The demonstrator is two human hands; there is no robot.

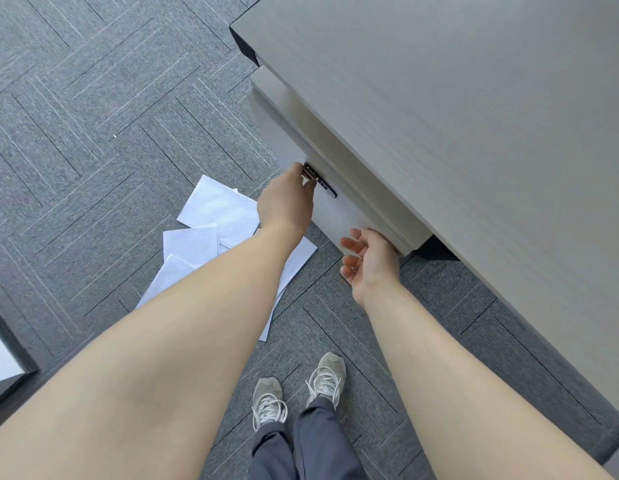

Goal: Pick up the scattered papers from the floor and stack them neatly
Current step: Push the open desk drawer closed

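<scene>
- While the left hand pinched the dark metal handle on the pale grey drawer front under the grey wood-grain desk, the right hand hung loosely cupped and empty by the drawer's lower corner.
- The scattered white paper sheets lay overlapped on the grey herringbone carpet, beside the drawer and just ahead of the grey laced sneakers.
- The risk appeared to be that a step forward would crease the nearest sheet.
- A drawer pulled open could also overhang the pile.
- The heap ran lengthwise from the drawer toward the carpet's near-left side; individual sheets pointed differently, so squaring was needed.
</scene>
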